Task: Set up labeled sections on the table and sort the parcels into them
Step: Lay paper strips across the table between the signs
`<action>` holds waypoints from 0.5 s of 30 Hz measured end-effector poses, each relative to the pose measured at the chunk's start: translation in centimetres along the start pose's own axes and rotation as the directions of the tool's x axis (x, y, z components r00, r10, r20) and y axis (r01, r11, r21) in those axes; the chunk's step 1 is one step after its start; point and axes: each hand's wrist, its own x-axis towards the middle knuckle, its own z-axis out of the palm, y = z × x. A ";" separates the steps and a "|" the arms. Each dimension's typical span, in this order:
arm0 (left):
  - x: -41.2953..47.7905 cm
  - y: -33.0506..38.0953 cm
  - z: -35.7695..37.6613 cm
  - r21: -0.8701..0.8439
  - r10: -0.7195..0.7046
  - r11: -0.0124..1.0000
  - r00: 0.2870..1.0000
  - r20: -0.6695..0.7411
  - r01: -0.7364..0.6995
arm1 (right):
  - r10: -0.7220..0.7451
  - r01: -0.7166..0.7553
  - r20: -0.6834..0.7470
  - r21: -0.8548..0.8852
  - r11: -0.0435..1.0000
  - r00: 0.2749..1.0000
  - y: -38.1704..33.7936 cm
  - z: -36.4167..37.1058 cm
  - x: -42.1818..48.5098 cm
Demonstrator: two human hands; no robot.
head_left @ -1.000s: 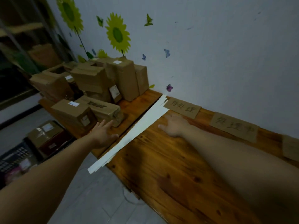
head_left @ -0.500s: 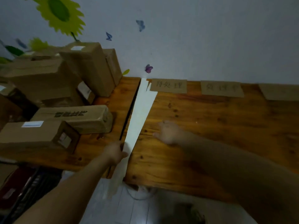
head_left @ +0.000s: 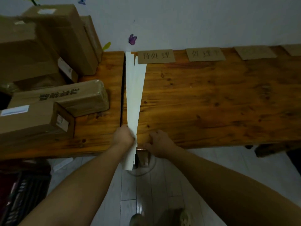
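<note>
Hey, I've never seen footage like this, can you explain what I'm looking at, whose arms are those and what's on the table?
No machine here: a camera worn on a person's head looks down at their own arms. The left hand grips a bundle of long white paper strips lying across the wooden table, their near ends hanging over the edge. The right hand rests on the table's front edge and holds nothing. Cardboard parcels are stacked at the left. Along the wall lie handwritten cardboard labels marking sections, with no parcels in them yet.
</note>
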 end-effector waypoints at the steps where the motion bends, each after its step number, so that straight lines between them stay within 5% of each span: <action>1: 0.0 0.0 -0.1 -0.024 -0.020 1.000 1.000 -0.002 0.020 | 0.006 -0.006 -0.007 0.036 0.999 1.000 0.0 -0.1 -0.2; 8: 0.3 0.3 -2.6 -0.214 -0.145 0.963 0.983 0.111 0.166 | 0.072 -0.054 -0.046 0.325 0.944 0.996 -1.0 -1.8 -0.6; 15: -0.1 0.0 -4.2 -0.369 -0.189 0.902 0.974 0.125 0.222 | 0.029 -0.018 -0.021 0.393 0.919 0.999 -2.7 -3.0 -0.9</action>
